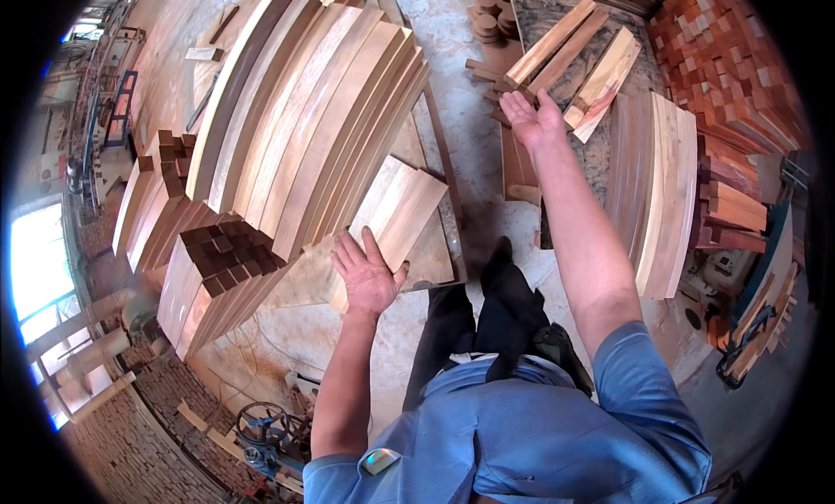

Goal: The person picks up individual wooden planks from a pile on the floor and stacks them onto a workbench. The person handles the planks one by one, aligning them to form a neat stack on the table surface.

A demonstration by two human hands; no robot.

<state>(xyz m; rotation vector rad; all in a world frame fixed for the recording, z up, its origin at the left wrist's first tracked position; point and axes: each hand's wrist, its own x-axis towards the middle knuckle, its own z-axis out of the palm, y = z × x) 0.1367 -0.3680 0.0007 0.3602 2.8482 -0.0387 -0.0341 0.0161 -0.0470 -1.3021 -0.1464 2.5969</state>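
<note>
My left hand [367, 273] is open with the fingers spread, palm up. It is beside a few short pale boards [398, 200] lying together on the left worktable [426, 259]; whether it touches them I cannot tell. Further left on that table rises a big stack of long curved wooden pieces [304, 113]. My right hand [533, 121] is also open, palm up, its fingers stretched out and holding nothing. It is near several wooden strips [550, 41] on the right-hand table. A pale strip with a reddish end [602, 78] lies just right of that hand.
Curved boards [661, 191] stand in a row to the right of my right forearm. Behind them are reddish wood blocks [722, 52] piled high. Dark-ended pieces [230, 252] are stacked at left. A machine with a handwheel [263, 424] stands lower left. Round wooden pieces [493, 21] sit at the top.
</note>
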